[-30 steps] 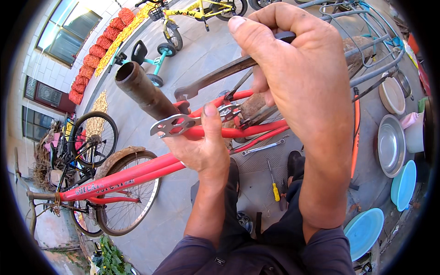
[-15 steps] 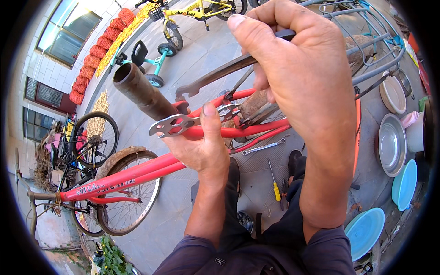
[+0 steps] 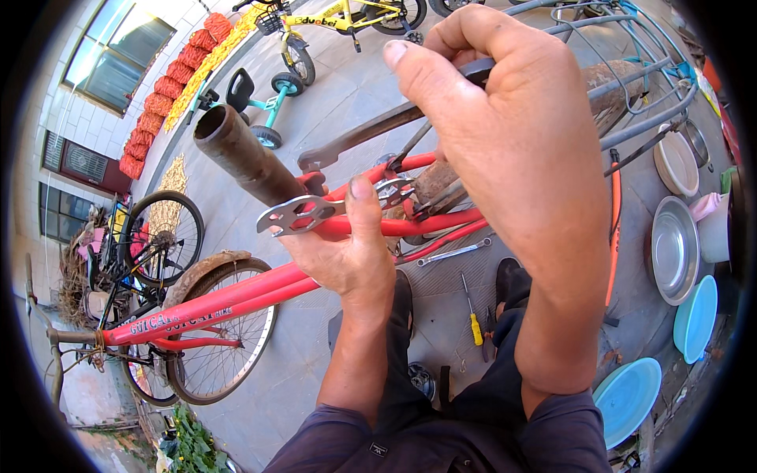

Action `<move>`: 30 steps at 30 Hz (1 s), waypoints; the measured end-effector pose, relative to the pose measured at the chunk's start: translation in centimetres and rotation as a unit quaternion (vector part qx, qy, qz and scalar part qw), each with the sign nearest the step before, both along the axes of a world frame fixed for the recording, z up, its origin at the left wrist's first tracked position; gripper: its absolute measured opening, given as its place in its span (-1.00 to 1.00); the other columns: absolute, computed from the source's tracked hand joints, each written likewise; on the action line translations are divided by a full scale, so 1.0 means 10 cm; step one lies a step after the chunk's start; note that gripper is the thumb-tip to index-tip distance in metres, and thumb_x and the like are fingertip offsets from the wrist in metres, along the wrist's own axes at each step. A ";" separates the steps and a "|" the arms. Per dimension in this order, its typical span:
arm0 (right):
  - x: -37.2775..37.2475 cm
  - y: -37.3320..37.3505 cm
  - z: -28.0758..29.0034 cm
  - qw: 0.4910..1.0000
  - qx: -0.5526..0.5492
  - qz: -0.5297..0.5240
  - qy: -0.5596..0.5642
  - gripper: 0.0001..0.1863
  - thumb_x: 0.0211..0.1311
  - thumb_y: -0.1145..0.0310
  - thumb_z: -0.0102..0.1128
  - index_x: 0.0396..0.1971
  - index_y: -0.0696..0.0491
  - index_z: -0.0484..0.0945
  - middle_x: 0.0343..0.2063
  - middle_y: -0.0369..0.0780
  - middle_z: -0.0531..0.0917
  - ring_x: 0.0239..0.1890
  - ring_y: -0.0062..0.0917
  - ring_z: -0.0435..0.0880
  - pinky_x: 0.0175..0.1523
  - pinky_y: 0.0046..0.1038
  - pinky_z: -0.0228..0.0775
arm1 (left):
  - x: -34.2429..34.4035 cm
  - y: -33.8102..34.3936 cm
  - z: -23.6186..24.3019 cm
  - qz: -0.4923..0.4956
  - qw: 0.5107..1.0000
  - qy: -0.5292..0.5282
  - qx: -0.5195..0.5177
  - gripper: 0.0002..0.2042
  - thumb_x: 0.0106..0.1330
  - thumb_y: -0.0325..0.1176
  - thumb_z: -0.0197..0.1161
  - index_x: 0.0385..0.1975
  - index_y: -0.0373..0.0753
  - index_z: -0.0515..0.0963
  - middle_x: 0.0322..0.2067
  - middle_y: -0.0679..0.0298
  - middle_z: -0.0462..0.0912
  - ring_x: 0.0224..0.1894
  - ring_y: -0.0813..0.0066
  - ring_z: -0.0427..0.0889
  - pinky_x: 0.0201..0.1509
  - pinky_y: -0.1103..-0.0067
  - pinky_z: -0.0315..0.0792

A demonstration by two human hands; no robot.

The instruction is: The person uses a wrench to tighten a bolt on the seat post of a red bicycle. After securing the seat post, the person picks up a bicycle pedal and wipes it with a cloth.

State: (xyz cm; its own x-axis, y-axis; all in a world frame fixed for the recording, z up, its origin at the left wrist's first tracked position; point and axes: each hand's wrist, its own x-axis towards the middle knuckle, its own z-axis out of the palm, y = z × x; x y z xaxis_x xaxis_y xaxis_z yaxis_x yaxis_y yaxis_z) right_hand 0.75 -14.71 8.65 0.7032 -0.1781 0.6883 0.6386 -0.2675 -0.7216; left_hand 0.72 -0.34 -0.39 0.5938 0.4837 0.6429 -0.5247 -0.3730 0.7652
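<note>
Across the view lies a red bicycle frame (image 3: 268,284) with a rusty seat post (image 3: 244,158) sticking up out of it. My left hand (image 3: 351,260) is closed round the frame and a flat silver multi-hole wrench (image 3: 303,215), the thumb pressing the wrench from above. My right hand (image 3: 505,102), raised, grips the end of a long rusty wrench (image 3: 367,134). Its hooked jaw is by the seat post's clamp; whether it sits on the bolt I cannot tell. The palm hides part of the frame behind it.
On the ground by my feet lie a combination wrench (image 3: 453,252) and a yellow-handled screwdriver (image 3: 475,327). Several basins, among them a steel basin (image 3: 675,248), stand at right. A yellow bicycle (image 3: 339,22) and a teal ride-on toy (image 3: 272,110) are farther off.
My right hand has moved slightly down and to the left, carrying the rusty wrench's handle lower. My left hand and the silver wrench have stayed nearly still.
</note>
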 end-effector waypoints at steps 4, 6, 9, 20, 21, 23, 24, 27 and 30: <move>-0.03 0.00 0.01 1.000 -0.018 0.005 -0.004 -0.73 0.37 0.22 0.16 -0.25 0.15 0.60 -0.51 -0.31 0.64 -0.67 -0.86 0.35 -0.61 -0.77 0.11 | -0.01 0.00 0.02 0.011 1.000 -0.001 0.017 -0.51 0.16 -0.10 0.45 -0.16 -0.34 0.40 -0.35 0.26 0.50 -0.33 0.54 0.47 -0.20 0.58 0.39; -0.05 0.00 0.01 1.000 -0.023 0.008 -0.005 -0.73 0.37 0.21 0.16 -0.25 0.15 0.60 -0.51 -0.31 0.64 -0.67 -0.86 0.35 -0.61 -0.77 0.10 | -0.01 0.00 0.02 0.014 1.000 -0.002 0.023 -0.50 0.16 -0.08 0.45 -0.16 -0.34 0.40 -0.35 0.26 0.49 -0.32 0.53 0.47 -0.19 0.58 0.39; -0.06 -0.02 0.04 1.000 -0.025 0.015 -0.010 -0.73 0.37 0.21 0.15 -0.25 0.15 0.60 -0.51 -0.31 0.64 -0.67 -0.86 0.35 -0.61 -0.77 0.10 | -0.02 0.02 0.02 0.004 1.000 0.011 0.029 -0.47 0.16 -0.13 0.45 -0.08 -0.37 0.38 -0.27 0.22 0.47 -0.24 0.47 0.47 -0.11 0.53 0.38; -0.03 -0.02 0.06 0.999 -0.019 0.033 -0.028 -0.72 0.39 0.20 0.13 -0.24 0.15 0.59 -0.50 -0.31 0.64 -0.66 -0.86 0.34 -0.60 -0.78 0.09 | -0.02 0.01 0.02 0.008 1.000 0.004 0.024 -0.49 0.17 -0.11 0.43 -0.11 -0.36 0.38 -0.30 0.23 0.49 -0.32 0.52 0.47 -0.17 0.55 0.41; -0.02 -0.02 0.07 0.999 -0.020 0.034 -0.030 -0.72 0.40 0.20 0.12 -0.24 0.15 0.59 -0.50 -0.31 0.64 -0.66 -0.86 0.34 -0.60 -0.78 0.09 | -0.02 0.01 0.02 0.011 0.999 0.006 0.031 -0.50 0.18 -0.12 0.43 -0.10 -0.36 0.38 -0.29 0.23 0.49 -0.30 0.52 0.47 -0.15 0.55 0.41; -0.01 0.00 0.08 0.998 -0.021 0.039 -0.036 -0.71 0.40 0.20 0.12 -0.24 0.15 0.59 -0.50 -0.30 0.65 -0.66 -0.86 0.34 -0.60 -0.78 0.09 | -0.02 0.04 0.00 0.017 0.999 0.009 0.045 -0.51 0.19 -0.14 0.43 -0.09 -0.37 0.39 -0.28 0.23 0.49 -0.28 0.51 0.48 -0.12 0.54 0.41; -0.01 0.01 0.08 0.998 -0.021 0.042 -0.038 -0.71 0.40 0.20 0.12 -0.23 0.15 0.59 -0.50 -0.30 0.65 -0.66 -0.86 0.34 -0.60 -0.78 0.09 | -0.03 0.04 0.01 0.007 0.999 0.015 0.039 -0.49 0.17 -0.17 0.45 -0.07 -0.38 0.38 -0.22 0.20 0.47 -0.21 0.45 0.47 -0.06 0.51 0.40; 0.02 0.04 0.11 0.997 -0.027 0.048 -0.045 -0.71 0.41 0.19 0.11 -0.23 0.15 0.59 -0.50 -0.30 0.65 -0.66 -0.86 0.34 -0.60 -0.78 0.09 | -0.05 0.03 0.04 -0.011 0.999 0.029 0.033 -0.44 0.13 -0.23 0.49 -0.01 -0.41 0.37 -0.12 0.14 0.43 -0.07 0.35 0.47 0.06 0.44 0.37; 0.03 0.06 0.12 0.997 -0.025 0.056 -0.051 -0.71 0.41 0.19 0.10 -0.23 0.14 0.59 -0.50 -0.30 0.65 -0.66 -0.86 0.34 -0.60 -0.78 0.09 | -0.06 0.04 0.05 0.004 0.998 0.034 0.053 -0.45 0.13 -0.25 0.49 -0.01 -0.41 0.36 -0.11 0.13 0.43 -0.06 0.34 0.47 0.06 0.43 0.37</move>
